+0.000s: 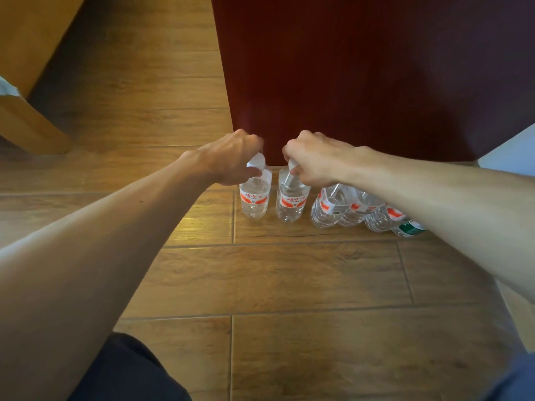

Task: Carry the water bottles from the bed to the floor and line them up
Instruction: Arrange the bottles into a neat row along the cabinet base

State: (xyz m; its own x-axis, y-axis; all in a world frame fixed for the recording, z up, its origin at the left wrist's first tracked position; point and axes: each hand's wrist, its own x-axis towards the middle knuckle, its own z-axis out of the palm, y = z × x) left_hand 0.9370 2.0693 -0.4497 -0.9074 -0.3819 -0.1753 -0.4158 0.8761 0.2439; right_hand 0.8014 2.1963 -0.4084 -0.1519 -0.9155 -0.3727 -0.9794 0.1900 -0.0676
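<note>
Two clear water bottles with red-and-white labels stand upright on the wooden floor in front of a dark red panel. My left hand (234,157) grips the cap of the left bottle (254,201). My right hand (312,157) grips the top of the bottle beside it (291,202). To their right a row of several more bottles (333,206) stands on the floor, partly hidden under my right forearm; the last one carries a green label (409,228).
The dark red panel (362,76) rises just behind the bottles. Wooden furniture (31,82) stands at the far left. A pale wall corner (509,157) shows at the right. Open wood floor (289,279) lies between me and the row; my dark-clothed knee (127,371) is at the bottom.
</note>
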